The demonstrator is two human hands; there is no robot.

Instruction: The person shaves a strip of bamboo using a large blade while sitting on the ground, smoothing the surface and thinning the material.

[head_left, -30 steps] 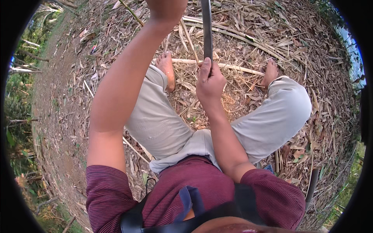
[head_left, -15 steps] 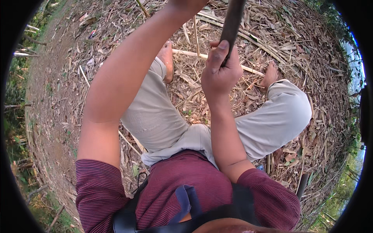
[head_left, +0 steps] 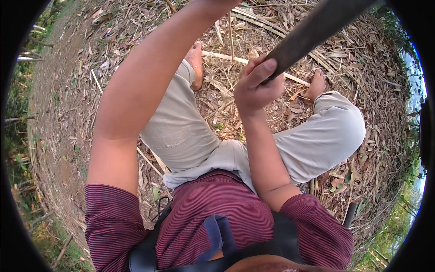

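Note:
My right hand (head_left: 259, 86) is closed around the lower end of a machete (head_left: 317, 36), a long dark flat blade, slightly blurred. It slants up and to the right from my fist, past the upper edge. My left arm reaches up and forward. Only the wrist end of my left hand (head_left: 222, 3) shows at the upper edge; its fingers are out of view. Just below it a thin pale stick (head_left: 231, 36) stands nearly upright; whether my left hand touches it cannot be made out. A pale bamboo strip (head_left: 222, 56) lies across the ground between my bare feet.
I sit with my legs (head_left: 317, 140) bent apart on ground covered with dry leaves (head_left: 376, 113). Several long pale strips (head_left: 258, 20) lie beyond my feet. A short dark rod (head_left: 350, 214) is at my right side. Green plants (head_left: 20, 167) border the left.
The machete has swung from nearly upright to a slant toward the upper right, and my right wrist has turned with it. My left arm has shifted slightly upward.

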